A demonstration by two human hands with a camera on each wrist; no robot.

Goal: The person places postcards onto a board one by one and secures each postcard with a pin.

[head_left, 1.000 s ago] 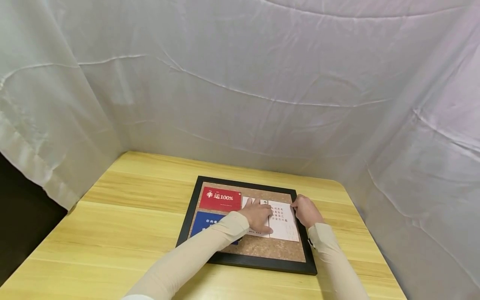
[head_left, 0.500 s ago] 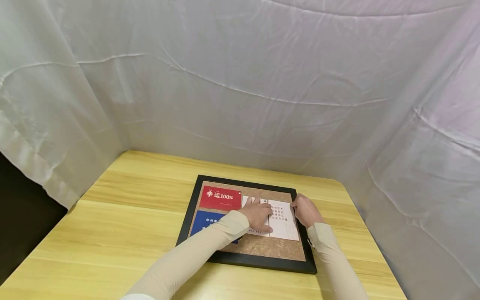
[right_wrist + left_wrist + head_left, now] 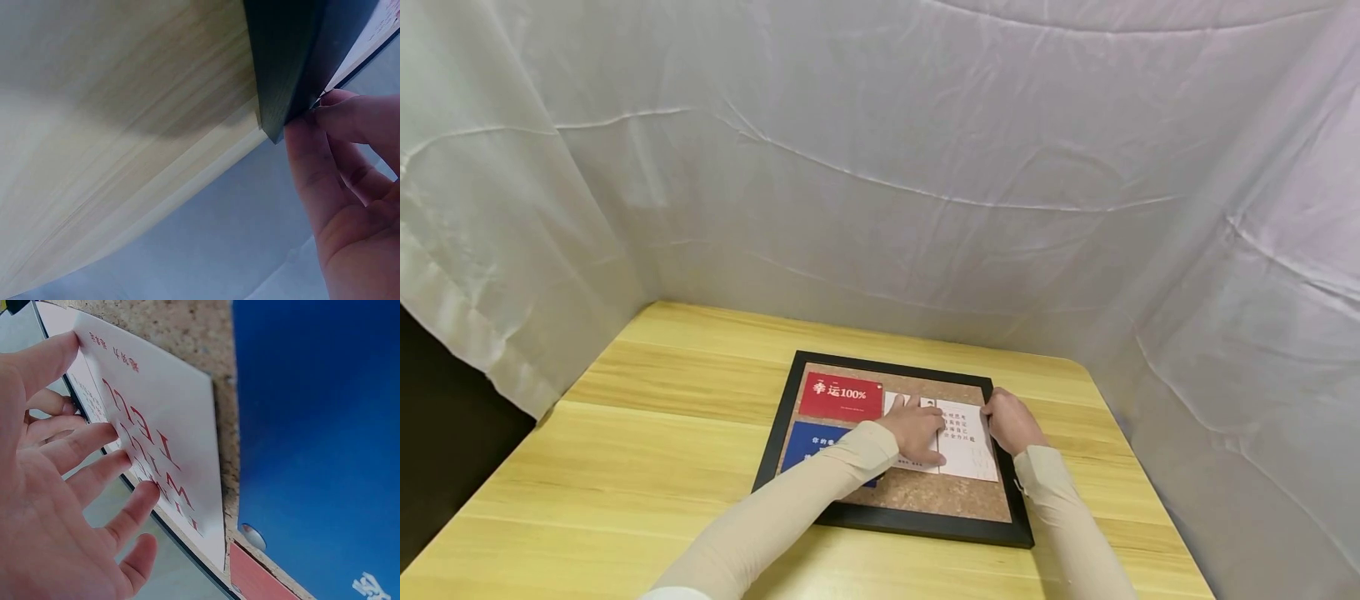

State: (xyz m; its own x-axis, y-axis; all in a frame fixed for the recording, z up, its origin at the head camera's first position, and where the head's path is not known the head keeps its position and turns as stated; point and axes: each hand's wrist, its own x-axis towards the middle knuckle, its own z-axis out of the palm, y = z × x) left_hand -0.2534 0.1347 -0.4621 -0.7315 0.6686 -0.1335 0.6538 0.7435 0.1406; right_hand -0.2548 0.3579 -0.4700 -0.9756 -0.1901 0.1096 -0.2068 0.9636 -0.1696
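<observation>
A black-framed cork board (image 3: 940, 499) lies flat on the table. My left hand (image 3: 916, 433) rests with fingers spread over two white cards placed side by side. Red lettering shows on the left white card (image 3: 169, 406) in the left wrist view, with the fingertips touching its surface. At the upper right corner of the right white card (image 3: 970, 454), my right hand (image 3: 1013, 421) has thumb and fingertips pinched together beside the black frame (image 3: 300, 62). Something small and dark shows at those fingertips in the right wrist view; its kind is hidden.
A red card (image 3: 842, 407) and a blue card (image 3: 808, 440) lie on the board's left side. A silver round-headed tack (image 3: 253, 536) sits in the blue card. The wooden table (image 3: 625, 450) ends at pale hanging cloth (image 3: 880, 208) behind and to the sides.
Both hands hold nearly the same places on the cards and frame. No clear movement shows across the head views.
</observation>
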